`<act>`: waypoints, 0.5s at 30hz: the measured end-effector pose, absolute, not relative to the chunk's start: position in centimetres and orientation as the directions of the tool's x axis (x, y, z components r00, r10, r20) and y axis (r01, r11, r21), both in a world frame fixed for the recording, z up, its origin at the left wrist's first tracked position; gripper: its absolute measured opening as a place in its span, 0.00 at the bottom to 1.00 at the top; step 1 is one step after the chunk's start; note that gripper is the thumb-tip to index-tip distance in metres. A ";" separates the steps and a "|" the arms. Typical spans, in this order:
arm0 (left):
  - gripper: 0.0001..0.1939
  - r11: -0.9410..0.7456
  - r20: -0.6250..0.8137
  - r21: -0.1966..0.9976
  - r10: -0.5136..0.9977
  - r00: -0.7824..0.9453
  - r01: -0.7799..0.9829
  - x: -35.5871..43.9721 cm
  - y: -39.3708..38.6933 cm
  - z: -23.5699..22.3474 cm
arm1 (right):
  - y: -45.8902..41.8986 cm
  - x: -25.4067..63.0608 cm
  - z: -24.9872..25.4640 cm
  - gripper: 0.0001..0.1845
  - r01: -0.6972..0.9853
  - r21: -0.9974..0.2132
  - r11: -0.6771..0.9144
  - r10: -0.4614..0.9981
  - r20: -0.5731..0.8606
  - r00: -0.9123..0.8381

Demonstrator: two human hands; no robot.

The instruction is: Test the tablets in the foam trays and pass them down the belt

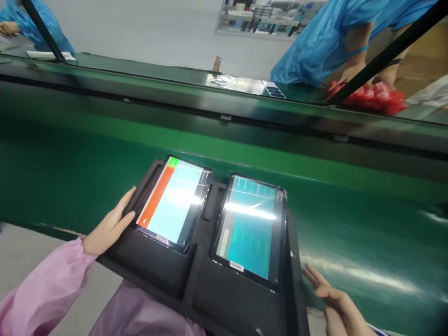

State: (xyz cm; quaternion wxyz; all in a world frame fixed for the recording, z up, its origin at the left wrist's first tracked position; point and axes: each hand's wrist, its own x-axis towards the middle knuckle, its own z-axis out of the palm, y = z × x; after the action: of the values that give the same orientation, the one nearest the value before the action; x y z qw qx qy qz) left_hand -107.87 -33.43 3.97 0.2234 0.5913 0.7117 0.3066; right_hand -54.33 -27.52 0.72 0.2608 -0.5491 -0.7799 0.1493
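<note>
Black tray (201, 252) lay at ten o'clock from the half-open, empty right hand (338, 298); the left hand (107, 228) gripped its edge.

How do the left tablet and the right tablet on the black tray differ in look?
The left tablet shows an orange strip and a green patch; the right tablet shows neither. The left tablet's background is mostly pale blue, while the right tablet's is deeper teal. Both screens are lit, and both tablets rest on the black tray.
</note>
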 end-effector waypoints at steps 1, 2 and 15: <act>0.33 0.129 0.020 0.728 0.978 -0.208 0.673 -107.7 -34.3 3.6 | -28.1 -54.0 0.1 0.07 0.766 -0.546 0.339 0.941 0.209 -0.267; 0.33 0.131 0.016 0.746 0.977 -0.214 0.653 -107.5 -34.8 3.3 | -28.6 -53.9 -0.4 0.07 0.753 -0.576 0.319 0.948 0.183 -0.262; 0.31 0.095 0.120 0.705 0.961 -0.250 0.703 -101.9 -39.2 3.2 | -31.4 -51.2 -3.4 0.13 0.670 -0.740 -0.056 0.985 0.071 0.160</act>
State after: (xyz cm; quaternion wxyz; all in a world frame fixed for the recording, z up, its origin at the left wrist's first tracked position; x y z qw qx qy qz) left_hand -101.93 -39.24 3.23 0.1911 0.5820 0.7147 0.3376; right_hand -51.22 -31.43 -3.44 0.3300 -0.6863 -0.6028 0.2381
